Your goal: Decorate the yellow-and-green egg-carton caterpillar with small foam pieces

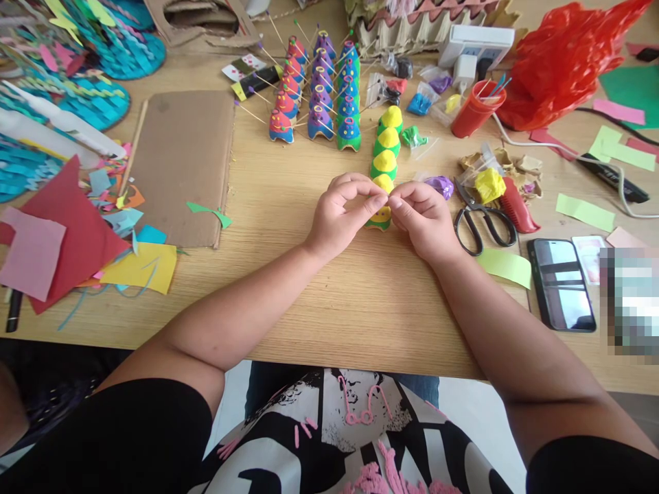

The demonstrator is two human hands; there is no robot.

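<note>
My left hand (344, 214) and my right hand (426, 218) meet over the near end of a green and yellow egg-carton caterpillar (385, 161). Thumbs and forefingers of both are pinched fingertip to fingertip. Whatever lies between them is too small to make out. Part of the caterpillar's near end is hidden behind my fingers. Beyond it stand three finished-looking caterpillars with stick feelers: a red and blue one (289, 92), a purple one (322, 89) and a blue and green one (349, 96). A lump of purple clay (441, 186) rests just past my right hand.
Black-handled scissors (482, 223), a red craft knife (517, 206) and a phone (561, 285) lie on the right. Behind them are a red cup (476, 113) and a red plastic bag (556, 68). Cardboard (180, 165) and paper scraps (141, 266) cover the left side.
</note>
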